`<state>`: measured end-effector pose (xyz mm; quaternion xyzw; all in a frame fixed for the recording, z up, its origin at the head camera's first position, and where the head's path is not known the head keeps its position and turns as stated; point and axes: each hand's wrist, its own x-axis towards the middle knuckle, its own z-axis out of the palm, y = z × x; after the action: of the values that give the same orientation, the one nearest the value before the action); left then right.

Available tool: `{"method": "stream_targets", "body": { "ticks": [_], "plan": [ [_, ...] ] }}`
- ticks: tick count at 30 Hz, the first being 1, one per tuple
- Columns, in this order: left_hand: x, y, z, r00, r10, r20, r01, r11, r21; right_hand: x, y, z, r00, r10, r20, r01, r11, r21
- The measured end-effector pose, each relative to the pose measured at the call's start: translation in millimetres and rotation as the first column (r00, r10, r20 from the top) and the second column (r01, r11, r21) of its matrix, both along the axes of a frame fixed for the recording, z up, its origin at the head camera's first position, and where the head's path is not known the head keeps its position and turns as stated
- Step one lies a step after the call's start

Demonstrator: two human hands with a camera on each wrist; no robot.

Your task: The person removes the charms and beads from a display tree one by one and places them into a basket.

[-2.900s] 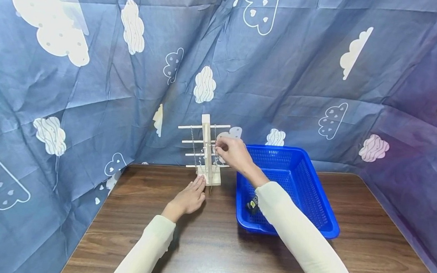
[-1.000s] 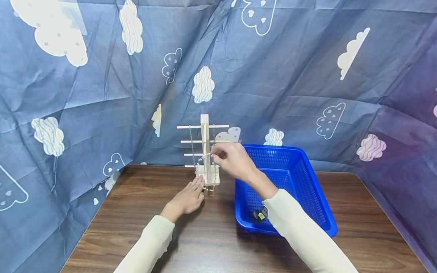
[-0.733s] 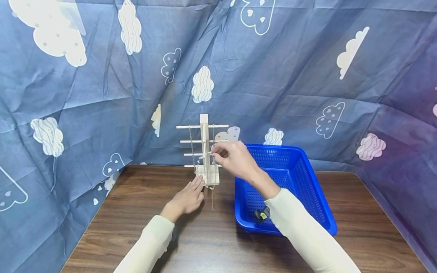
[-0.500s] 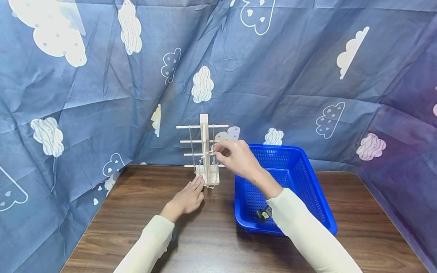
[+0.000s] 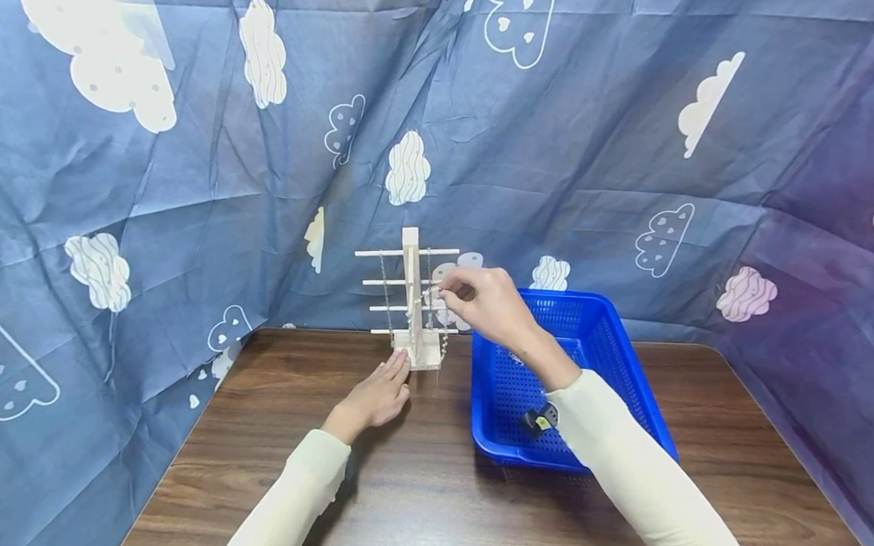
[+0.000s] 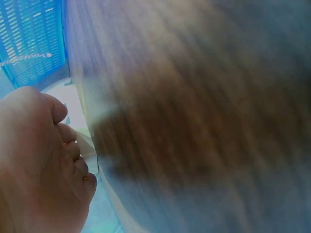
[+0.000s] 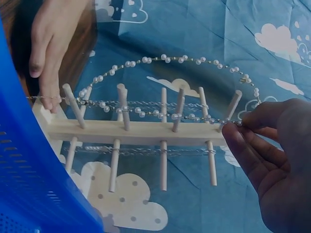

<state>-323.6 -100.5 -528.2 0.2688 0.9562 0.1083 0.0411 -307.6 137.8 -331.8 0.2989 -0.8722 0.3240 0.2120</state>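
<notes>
From where I stand, the right hand [image 5: 491,305] pinches a pearl necklace [image 7: 165,59] between thumb and finger, beside the pegs on the right of a wooden rack [image 5: 410,267]. The necklace hangs in a long loop down towards the rack's base; whether it goes round any peg, I can't tell. The left hand [image 5: 377,395], fingers straight and grasping nothing, rests on that base. Silvery chains [image 5: 387,291] hang from pegs either side of the post. A blue basket [image 5: 482,426] stands on the table [image 5: 423,506], just right of the rack.
</notes>
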Motion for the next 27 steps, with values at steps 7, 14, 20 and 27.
{"method": "stream_targets", "body": {
  "ticks": [7,14,20,27],
  "plan": [
    [-1.7,0.3,-0.7,1.000,0.000,0.000,0.000,1.000,0.004,-0.6,9.7,14.4,0.999,-0.017,-0.039,0.016,0.999,-0.034],
    [-1.9,-0.9,-1.6,1.000,-0.001,-0.005,0.001,1.000,0.000,1.0,21.9,28.7,0.999,-0.041,-0.034,0.038,0.997,-0.072],
    [-1.2,-1.2,-1.7,1.000,0.000,-0.002,0.000,1.000,-0.013,4.1,33.3,38.8,0.996,-0.077,-0.050,0.073,0.994,-0.082],
    [-1.2,-1.1,-1.1,1.000,-0.005,-0.013,0.005,1.000,0.002,5.0,44.7,46.6,0.991,-0.107,-0.084,0.100,0.991,-0.092]
  ]
}}
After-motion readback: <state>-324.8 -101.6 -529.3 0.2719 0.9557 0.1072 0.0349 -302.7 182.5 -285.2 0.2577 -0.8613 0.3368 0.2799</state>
